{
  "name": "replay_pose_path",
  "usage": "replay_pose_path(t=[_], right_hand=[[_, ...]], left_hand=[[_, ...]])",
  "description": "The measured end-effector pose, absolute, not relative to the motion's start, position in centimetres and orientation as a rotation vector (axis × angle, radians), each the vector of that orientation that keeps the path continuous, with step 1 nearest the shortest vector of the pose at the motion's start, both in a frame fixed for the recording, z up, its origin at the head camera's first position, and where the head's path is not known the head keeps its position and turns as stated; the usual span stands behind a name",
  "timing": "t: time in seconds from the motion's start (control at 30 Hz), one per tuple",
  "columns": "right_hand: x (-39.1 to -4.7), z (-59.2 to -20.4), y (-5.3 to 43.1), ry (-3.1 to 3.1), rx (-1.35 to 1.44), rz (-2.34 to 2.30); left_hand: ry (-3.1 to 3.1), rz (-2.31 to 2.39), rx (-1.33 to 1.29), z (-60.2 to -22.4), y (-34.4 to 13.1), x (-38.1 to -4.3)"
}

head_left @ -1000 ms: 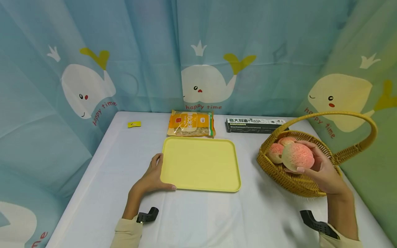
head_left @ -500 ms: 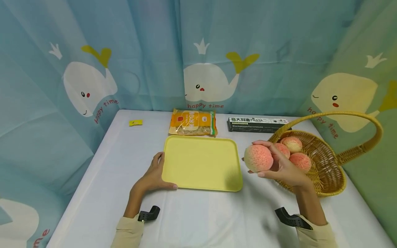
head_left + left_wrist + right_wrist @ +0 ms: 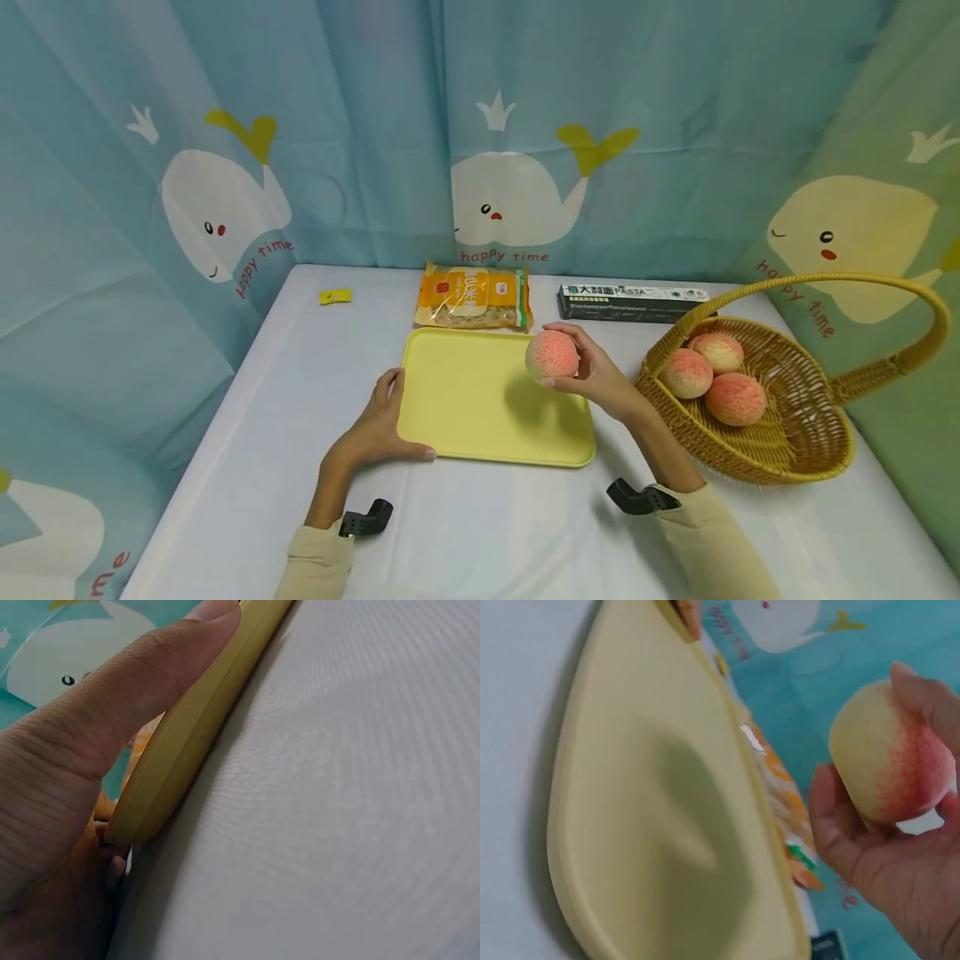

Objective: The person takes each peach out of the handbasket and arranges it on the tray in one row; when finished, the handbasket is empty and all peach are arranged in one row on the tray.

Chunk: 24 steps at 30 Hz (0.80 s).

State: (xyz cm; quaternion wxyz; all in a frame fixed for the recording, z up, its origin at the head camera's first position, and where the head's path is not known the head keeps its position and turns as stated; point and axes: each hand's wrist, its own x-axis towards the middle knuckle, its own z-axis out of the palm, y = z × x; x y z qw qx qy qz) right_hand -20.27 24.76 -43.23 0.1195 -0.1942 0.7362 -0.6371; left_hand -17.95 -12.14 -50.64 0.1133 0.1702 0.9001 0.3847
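Right hand (image 3: 598,377) is pinching one peach (image 3: 551,355), which is hanging above the right part of the yellow tray (image 3: 461,400). Left hand (image 3: 377,429) is gripping that tray at its near-left corner.

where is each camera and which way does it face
Head: worn on the head, facing forward and down at tray, peach and basket; left hand, right hand and sleeves show.
Left wrist: on that wrist, facing the tray's edge and table; left hand shows.
Right wrist: on that wrist, facing across the tray; right hand shows, plus fingertips at top.
Head and right wrist share the peach, held above the tray.
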Motion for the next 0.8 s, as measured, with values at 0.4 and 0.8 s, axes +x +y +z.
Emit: replay_pose_path(t=[0.4, 0.8], right_hand=[[-23.3, -46.1, 19.5, 2.27, -0.502, -1.681], [-26.1, -47.4, 14.3, 2.346, -0.628, -1.55]], left_hand=[[2.646, 1.133, 0.489, -50.4, -12.0, -17.7], [2.655, 1.127, 0.513, -50.5, -12.1, -17.9]])
